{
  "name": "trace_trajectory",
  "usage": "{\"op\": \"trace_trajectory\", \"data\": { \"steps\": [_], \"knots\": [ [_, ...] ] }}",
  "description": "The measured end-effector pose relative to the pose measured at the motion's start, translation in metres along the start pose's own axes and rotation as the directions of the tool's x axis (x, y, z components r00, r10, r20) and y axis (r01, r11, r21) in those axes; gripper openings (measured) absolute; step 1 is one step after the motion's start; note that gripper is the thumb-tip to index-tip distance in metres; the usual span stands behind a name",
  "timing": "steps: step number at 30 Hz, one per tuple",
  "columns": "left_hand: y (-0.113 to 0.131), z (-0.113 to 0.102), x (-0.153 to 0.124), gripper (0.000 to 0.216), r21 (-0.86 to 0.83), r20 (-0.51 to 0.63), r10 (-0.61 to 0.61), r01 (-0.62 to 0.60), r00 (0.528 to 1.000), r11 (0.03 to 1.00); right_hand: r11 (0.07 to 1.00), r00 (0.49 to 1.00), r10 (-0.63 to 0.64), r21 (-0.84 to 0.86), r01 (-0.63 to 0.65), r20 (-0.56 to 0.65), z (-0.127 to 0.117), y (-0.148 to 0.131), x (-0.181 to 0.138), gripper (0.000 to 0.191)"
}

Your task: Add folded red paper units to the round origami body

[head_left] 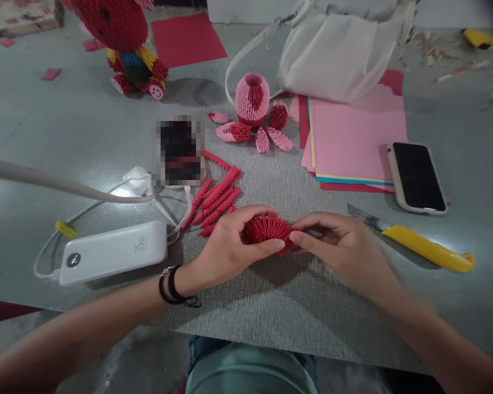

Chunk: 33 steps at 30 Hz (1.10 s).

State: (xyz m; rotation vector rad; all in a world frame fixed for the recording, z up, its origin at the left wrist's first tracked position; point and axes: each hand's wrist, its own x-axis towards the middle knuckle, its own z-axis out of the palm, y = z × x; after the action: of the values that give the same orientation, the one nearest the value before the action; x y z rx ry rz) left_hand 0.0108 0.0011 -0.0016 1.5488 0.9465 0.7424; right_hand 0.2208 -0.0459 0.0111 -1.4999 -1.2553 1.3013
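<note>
Just above the table, near its front edge, I hold a round red piece of folded paper (268,226) with pleats fanning out from its middle. My left hand (246,235) wraps its left side, thumb across the front and fingers behind. At its right rim, the thumb and forefinger of my right hand (332,235) pinch the folded paper. Whether a separate small piece sits in that pinch is hidden. Left of my hands lie several strips of stacked red folded paper (219,200). A pink and red folded-paper vase shape (252,101) with petal-like pieces stands farther back.
A yellow box cutter (427,246), blade out, lies to the right near a phone (419,176) and coloured paper sheets (357,134). On the left are a cabled power bank (115,251) and a pixelated device (181,152). Behind stand a paper figure (135,65) and white bag (340,54).
</note>
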Motion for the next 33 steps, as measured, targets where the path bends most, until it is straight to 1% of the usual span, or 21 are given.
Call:
{"op": "trace_trajectory", "data": {
  "steps": [6, 10, 15, 17, 21, 26, 30, 33],
  "knots": [
    [0.0, 0.0, 0.0, 0.042, -0.004, -0.001, -0.016, 0.016, 1.0, 1.0, 0.999, 1.0, 0.004, 0.036, -0.004, 0.0, 0.001, 0.002, 0.0, 0.012],
    [0.001, -0.002, 0.003, 0.042, 0.03, 0.028, 0.02, -0.021, 0.999, 0.999, 0.999, 1.0, 0.02, 0.045, -0.02, 0.002, 0.001, -0.002, 0.0, 0.01],
    [0.003, -0.004, 0.006, 0.046, 0.04, 0.079, 0.056, -0.059, 0.995, 0.997, 0.993, 0.998, 0.059, 0.103, -0.061, 0.023, -0.001, -0.002, 0.002, 0.015],
    [0.003, -0.003, 0.006, 0.043, 0.047, 0.066, 0.051, -0.054, 0.997, 0.997, 0.993, 0.998, 0.057, 0.098, -0.059, 0.027, 0.0, 0.0, 0.001, 0.016],
    [0.003, -0.001, 0.004, 0.039, 0.033, 0.021, 0.012, -0.013, 1.0, 0.999, 0.994, 0.999, 0.033, 0.104, -0.032, -0.006, 0.003, 0.002, 0.0, 0.016],
    [0.001, 0.001, 0.002, 0.034, -0.026, 0.029, -0.007, 0.008, 1.0, 1.0, 0.993, 1.0, 0.02, 0.117, -0.018, -0.017, 0.009, 0.005, -0.002, 0.017],
    [0.003, 0.002, 0.001, 0.032, -0.029, 0.021, 0.006, -0.005, 1.0, 1.0, 0.998, 1.0, 0.002, 0.058, -0.003, 0.014, 0.002, 0.001, 0.002, 0.018],
    [0.006, 0.004, 0.0, 0.038, -0.056, 0.024, 0.022, -0.02, 0.999, 0.998, 0.997, 0.994, -0.019, -0.071, 0.027, 0.108, -0.009, -0.007, 0.006, 0.015]
  ]
}}
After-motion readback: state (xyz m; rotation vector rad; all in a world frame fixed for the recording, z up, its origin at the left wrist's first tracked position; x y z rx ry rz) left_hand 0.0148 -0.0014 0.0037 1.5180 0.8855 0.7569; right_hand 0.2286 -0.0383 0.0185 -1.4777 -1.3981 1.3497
